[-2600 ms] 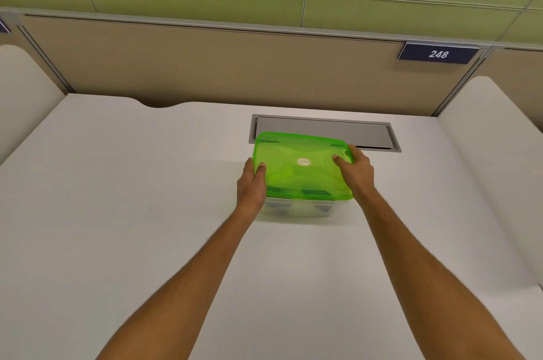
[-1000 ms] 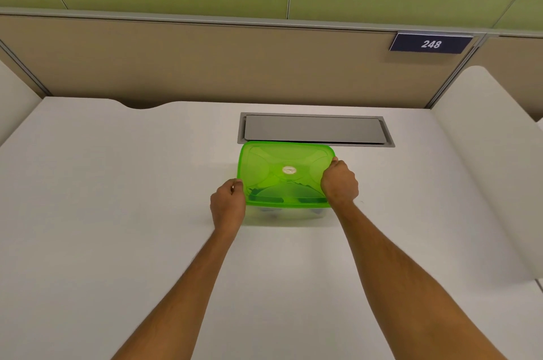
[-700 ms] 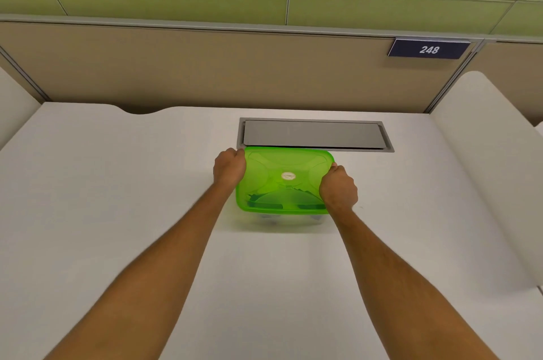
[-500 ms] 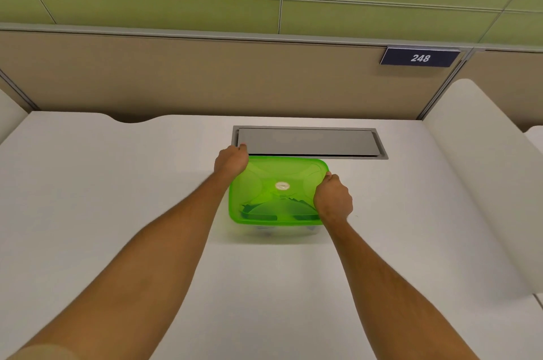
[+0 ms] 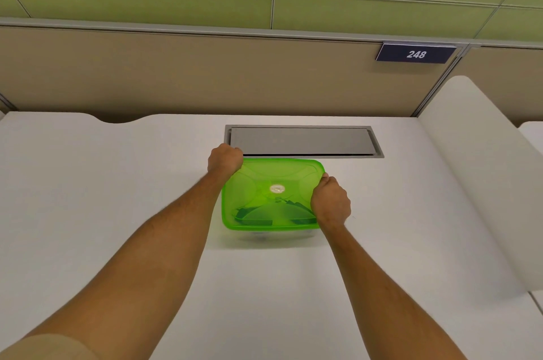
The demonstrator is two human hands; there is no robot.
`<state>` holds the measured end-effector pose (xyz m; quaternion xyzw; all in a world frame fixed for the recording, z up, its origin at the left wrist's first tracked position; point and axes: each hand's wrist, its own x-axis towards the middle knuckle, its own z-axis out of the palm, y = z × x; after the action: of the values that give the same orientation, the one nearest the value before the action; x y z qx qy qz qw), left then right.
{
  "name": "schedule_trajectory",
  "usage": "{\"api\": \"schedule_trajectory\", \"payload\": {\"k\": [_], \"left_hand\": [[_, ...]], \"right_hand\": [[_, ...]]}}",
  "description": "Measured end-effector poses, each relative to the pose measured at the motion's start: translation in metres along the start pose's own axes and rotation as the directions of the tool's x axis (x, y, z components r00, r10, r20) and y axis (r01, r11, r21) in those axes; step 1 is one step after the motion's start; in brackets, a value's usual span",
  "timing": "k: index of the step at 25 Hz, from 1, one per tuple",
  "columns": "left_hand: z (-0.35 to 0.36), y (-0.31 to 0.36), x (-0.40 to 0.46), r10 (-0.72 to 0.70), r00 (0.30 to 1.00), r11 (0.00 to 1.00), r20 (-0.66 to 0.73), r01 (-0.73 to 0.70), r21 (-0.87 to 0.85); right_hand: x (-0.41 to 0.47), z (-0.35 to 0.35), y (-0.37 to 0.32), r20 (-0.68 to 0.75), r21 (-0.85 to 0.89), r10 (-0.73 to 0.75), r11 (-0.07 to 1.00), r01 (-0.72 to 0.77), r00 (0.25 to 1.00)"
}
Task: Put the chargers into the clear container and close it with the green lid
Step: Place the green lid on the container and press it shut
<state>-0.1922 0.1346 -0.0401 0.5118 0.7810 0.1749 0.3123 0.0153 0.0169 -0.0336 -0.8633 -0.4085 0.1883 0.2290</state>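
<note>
The green lid (image 5: 266, 183) lies on top of the clear container (image 5: 264, 235), of which only a thin strip of the front wall shows below the lid. Dark shapes, the chargers (image 5: 258, 217), show dimly through the lid. My left hand (image 5: 224, 159) is closed in a fist on the lid's far left corner. My right hand (image 5: 330, 202) is closed over the lid's right edge near the front corner.
The container stands on a white desk (image 5: 117, 198), just in front of a grey cable hatch (image 5: 302, 140). A beige partition with a sign reading 248 (image 5: 415, 54) closes the back. A white side panel (image 5: 482, 183) rises at the right.
My left hand has moved from the lid's near left corner to its far left corner. My right hand has stayed on the right edge. The view has tilted slightly.
</note>
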Motion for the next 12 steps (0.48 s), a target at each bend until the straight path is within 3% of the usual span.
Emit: {"api": "schedule_trajectory", "payload": {"k": [12], "left_hand": [[0.0029, -0.0045, 0.0052, 0.016, 1.0, 0.999, -0.011, -0.017, -0.046]], "right_hand": [[0.0069, 0.0024, 0.0007, 0.022, -0.007, 0.018, 1.0, -0.018, 1.0]]}}
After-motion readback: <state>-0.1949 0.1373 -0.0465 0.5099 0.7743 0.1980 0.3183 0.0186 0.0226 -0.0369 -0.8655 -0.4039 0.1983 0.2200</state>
